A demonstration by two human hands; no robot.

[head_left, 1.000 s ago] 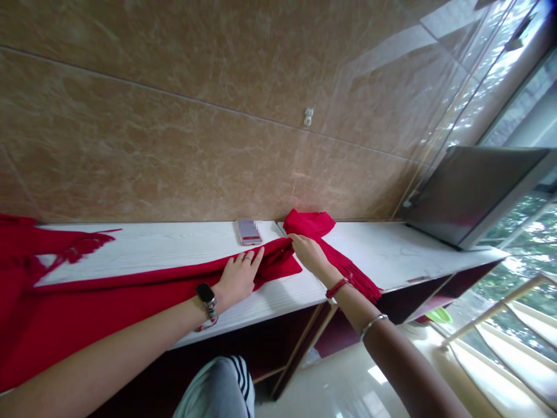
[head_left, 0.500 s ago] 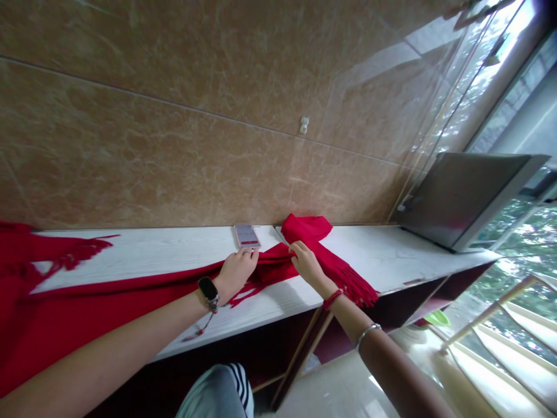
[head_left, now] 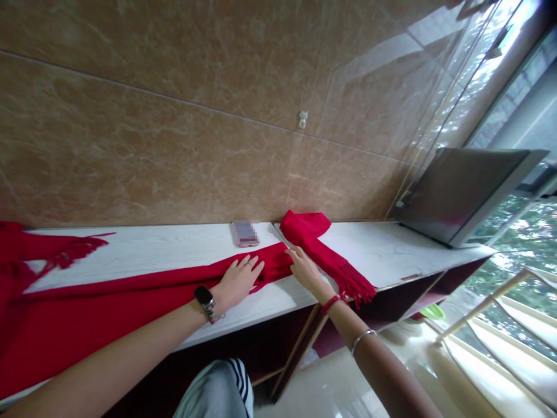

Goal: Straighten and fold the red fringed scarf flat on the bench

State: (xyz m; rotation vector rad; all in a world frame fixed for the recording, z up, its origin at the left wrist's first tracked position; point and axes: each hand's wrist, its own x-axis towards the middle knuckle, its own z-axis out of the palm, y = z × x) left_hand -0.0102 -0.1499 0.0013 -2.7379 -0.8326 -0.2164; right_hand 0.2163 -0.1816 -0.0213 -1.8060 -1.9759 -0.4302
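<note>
A long red scarf (head_left: 143,299) stretches over the white countertop from the left side, folded into a narrow strip toward the middle. My left hand (head_left: 238,283) lies on that strip with fingers spread, wearing a ring, a watch at the wrist. At the strip's right end my right hand (head_left: 306,273) pinches the folded edge between thumb and fingers. Just beyond it lies a second red fringed piece (head_left: 324,255), bent over at the wall and hanging its tassels over the front edge. Whether it joins the scarf I cannot tell.
A phone (head_left: 246,234) lies near the wall, behind my left hand. More red fringed fabric (head_left: 52,249) is at the far left. A grey appliance (head_left: 465,191) stands at the counter's right end. Dark shelves (head_left: 378,316) sit below; a wooden rack (head_left: 487,307) stands at right.
My left hand has flattened and spread its fingers on the strip, moving slightly toward me. The strip's fold looks smoother, and its loose fringe is now mostly covered. My right hand stays at the end.
</note>
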